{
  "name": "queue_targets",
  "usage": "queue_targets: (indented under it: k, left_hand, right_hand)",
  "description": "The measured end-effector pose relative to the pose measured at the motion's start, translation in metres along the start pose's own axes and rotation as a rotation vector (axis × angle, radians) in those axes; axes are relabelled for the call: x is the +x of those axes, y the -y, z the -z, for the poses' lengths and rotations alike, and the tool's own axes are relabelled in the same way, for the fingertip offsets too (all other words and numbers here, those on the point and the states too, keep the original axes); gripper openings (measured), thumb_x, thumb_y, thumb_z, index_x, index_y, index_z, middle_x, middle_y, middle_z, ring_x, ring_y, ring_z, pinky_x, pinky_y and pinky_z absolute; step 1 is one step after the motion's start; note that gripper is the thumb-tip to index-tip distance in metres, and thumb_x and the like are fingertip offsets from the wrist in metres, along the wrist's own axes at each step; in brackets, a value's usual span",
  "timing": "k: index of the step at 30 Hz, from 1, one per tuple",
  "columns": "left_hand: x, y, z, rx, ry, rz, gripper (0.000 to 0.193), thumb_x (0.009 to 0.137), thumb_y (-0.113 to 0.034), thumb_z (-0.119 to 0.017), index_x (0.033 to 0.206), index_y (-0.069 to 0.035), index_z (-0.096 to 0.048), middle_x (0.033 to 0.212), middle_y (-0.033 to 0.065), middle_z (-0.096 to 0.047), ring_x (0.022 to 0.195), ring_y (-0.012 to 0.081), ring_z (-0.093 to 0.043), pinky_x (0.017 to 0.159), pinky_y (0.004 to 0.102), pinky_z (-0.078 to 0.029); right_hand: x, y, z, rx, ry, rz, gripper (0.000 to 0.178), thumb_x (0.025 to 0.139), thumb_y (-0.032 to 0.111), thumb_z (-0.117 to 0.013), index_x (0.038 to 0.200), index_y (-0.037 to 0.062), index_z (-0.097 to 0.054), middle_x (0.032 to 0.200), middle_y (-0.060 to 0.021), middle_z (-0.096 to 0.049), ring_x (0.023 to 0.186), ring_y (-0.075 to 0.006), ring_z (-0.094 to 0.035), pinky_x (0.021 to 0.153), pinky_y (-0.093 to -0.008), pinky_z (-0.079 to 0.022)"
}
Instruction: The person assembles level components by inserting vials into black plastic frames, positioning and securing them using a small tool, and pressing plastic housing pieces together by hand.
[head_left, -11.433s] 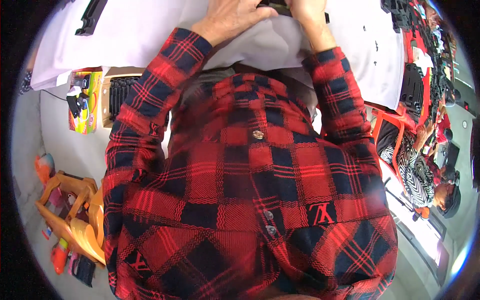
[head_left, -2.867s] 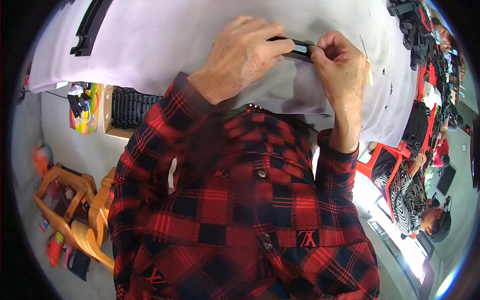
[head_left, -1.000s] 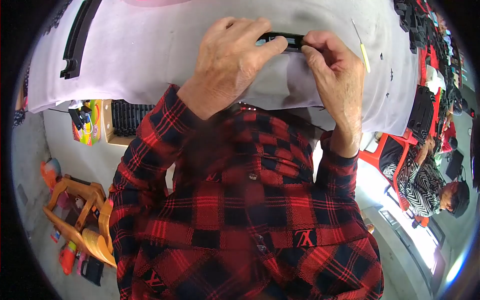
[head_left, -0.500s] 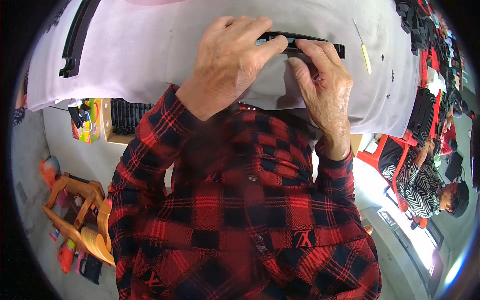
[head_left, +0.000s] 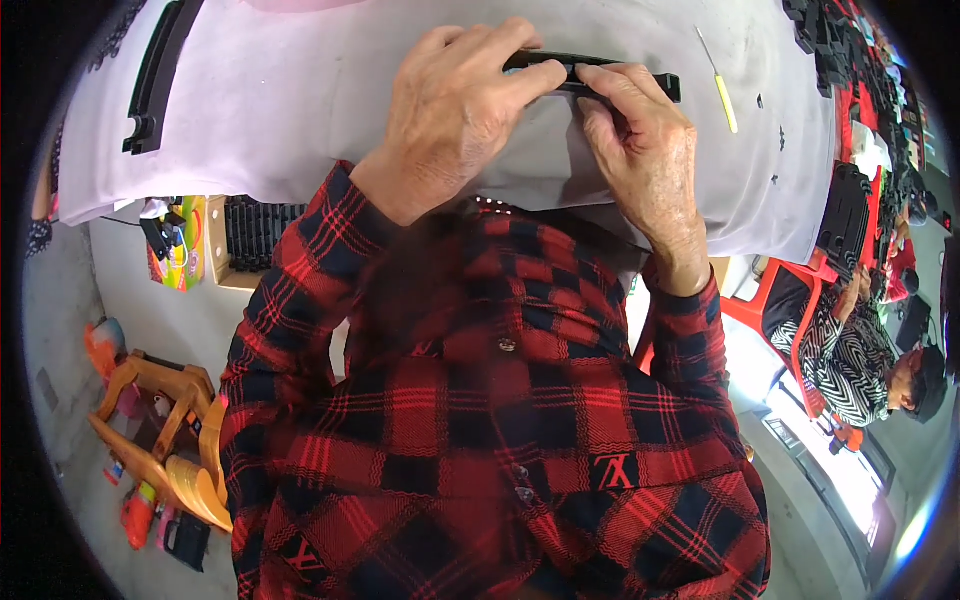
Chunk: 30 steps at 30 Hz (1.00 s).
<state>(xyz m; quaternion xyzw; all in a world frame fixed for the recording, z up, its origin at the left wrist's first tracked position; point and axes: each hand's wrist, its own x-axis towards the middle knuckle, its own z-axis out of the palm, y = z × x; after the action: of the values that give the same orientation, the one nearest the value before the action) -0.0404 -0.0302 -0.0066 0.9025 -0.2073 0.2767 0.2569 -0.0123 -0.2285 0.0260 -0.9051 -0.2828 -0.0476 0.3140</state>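
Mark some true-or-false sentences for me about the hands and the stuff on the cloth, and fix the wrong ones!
1. The left hand and right hand both touch a long black plastic part. True.
2. A thin tool with a yellow handle lies right of the right hand. True.
3. The right hand is holding the tool. False: its fingers are on the black part.
4. A black plastic strip lies on the pale cloth, left of the left hand. True.
5. The tool rests on that strip. False: they lie far apart.
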Motion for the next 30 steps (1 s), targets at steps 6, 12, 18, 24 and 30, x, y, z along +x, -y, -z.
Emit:
queue_targets:
  k: [6,12,18,24,30]
  left_hand:
    - [0.002,-0.002,0.004,-0.009,0.033,0.019,0.032,0.076,-0.007,-0.075,0.106,-0.014,-0.072,0.107,-0.0002,-0.067,0.094,0.0249,-0.065,0.085,0.0375,-0.049]
    - [0.001,-0.003,0.002,-0.020,0.035,0.032,0.030,0.076,-0.006,-0.075,0.105,-0.015,-0.073,0.105,-0.0003,-0.067,0.093,0.0253,-0.064,0.085,0.0375,-0.049]
    - [0.001,-0.004,0.006,-0.026,0.062,0.045,0.031,0.076,-0.006,-0.074,0.105,-0.015,-0.072,0.107,-0.0004,-0.067,0.094,0.0250,-0.064,0.086,0.0372,-0.049]
    - [0.002,-0.003,0.007,-0.040,0.096,0.053,0.032,0.076,-0.004,-0.073,0.106,-0.014,-0.072,0.107,-0.0002,-0.067,0.096,0.0246,-0.065,0.087,0.0376,-0.049]
    - [0.004,-0.001,0.007,-0.037,0.085,0.031,0.032,0.076,-0.003,-0.072,0.106,-0.014,-0.073,0.105,0.0000,-0.067,0.095,0.0251,-0.065,0.085,0.0379,-0.049]
  right_hand:
    - [0.005,-0.005,0.000,-0.030,0.009,0.091,0.022,0.087,0.010,-0.067,0.109,0.0097,-0.071,0.102,-0.0073,-0.068,0.084,-0.0334,-0.068,0.072,-0.0403,-0.055]
    - [0.000,0.000,0.010,-0.187,0.019,0.036,0.021,0.087,0.013,-0.069,0.107,0.0120,-0.072,0.106,-0.0029,-0.066,0.084,-0.0288,-0.069,0.070,-0.0375,-0.056]
    - [0.007,-0.015,0.008,-0.164,-0.053,0.286,0.020,0.084,0.007,-0.067,0.103,0.0132,-0.072,0.098,-0.0019,-0.064,0.080,-0.0272,-0.068,0.066,-0.0375,-0.055]
    - [0.019,-0.019,0.014,-0.158,0.112,0.295,0.015,0.083,0.005,-0.068,0.096,0.0113,-0.069,0.090,-0.0026,-0.062,0.076,-0.0313,-0.065,0.063,-0.0402,-0.054]
    - [0.023,-0.024,0.015,-0.068,0.136,0.292,0.017,0.084,0.005,-0.068,0.100,0.0095,-0.069,0.090,-0.0048,-0.064,0.078,-0.0323,-0.066,0.064,-0.0407,-0.054]
